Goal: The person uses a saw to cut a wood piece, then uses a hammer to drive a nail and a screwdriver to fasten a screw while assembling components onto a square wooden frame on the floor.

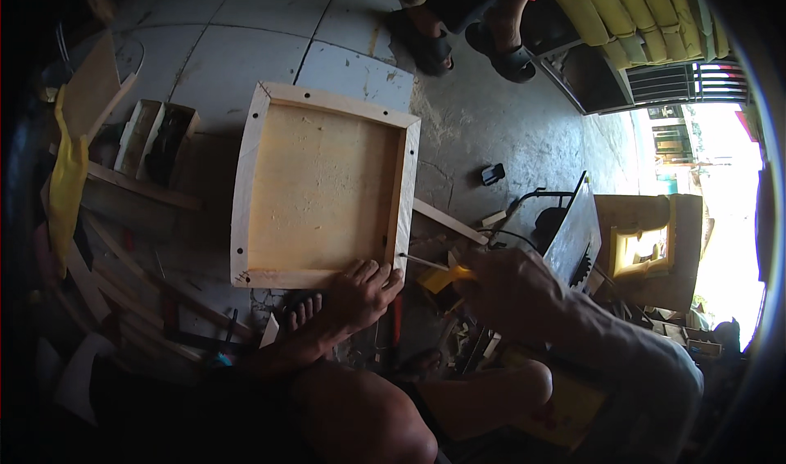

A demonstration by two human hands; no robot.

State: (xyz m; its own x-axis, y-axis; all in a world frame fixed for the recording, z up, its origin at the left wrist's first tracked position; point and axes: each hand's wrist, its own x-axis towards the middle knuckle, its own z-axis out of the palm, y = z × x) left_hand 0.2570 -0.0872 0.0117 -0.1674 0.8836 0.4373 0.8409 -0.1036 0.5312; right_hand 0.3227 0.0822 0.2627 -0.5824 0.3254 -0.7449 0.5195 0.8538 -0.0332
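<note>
Hands at the corner of a shallow wooden tray frame on a workshop floor

The pale square wooden frame (323,187) lies flat on the concrete floor (491,128), open side up; yellow packed bundles (630,9) are stacked at the top right. The left hand (366,292) rests on the frame's near right corner, fingers loosely bent against the rim. The right hand (512,280) is closed around a yellow-handled screwdriver (438,271), its tip touching that corner's outer side.

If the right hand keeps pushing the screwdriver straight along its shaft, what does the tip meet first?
Most likely the wooden frame: the right hand aims the screwdriver leftward at its near right corner, beside the left hand. Depth is unclear.
</note>
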